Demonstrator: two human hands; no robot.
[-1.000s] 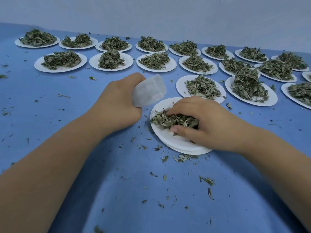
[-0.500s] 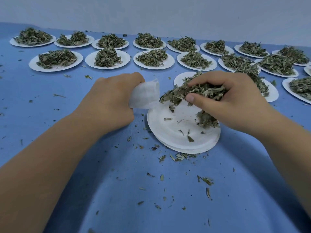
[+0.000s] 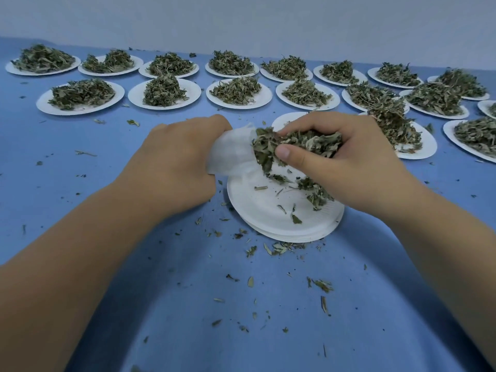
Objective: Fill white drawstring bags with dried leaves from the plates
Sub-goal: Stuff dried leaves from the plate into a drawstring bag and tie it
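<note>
Your counter (image 3: 80,183) holds: bag (image 3: 230,154), one; plate stack (image 3: 268,213), one; plates (image 3: 44,103) heaped with leaves (image 3: 80,93), seventeen; half-hidden plate (image 3: 288,118), one; hands, two: left hand (image 3: 174,162), right hand (image 3: 349,165).

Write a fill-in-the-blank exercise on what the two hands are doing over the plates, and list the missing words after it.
1. The left hand grips a drawstring bag whose colour is ____.
2. The right hand holds a clump of dried leaves just ____ the stack of paper plates.
3. The table cover under the plates is ____.

Missing words: white; above; blue.
</note>
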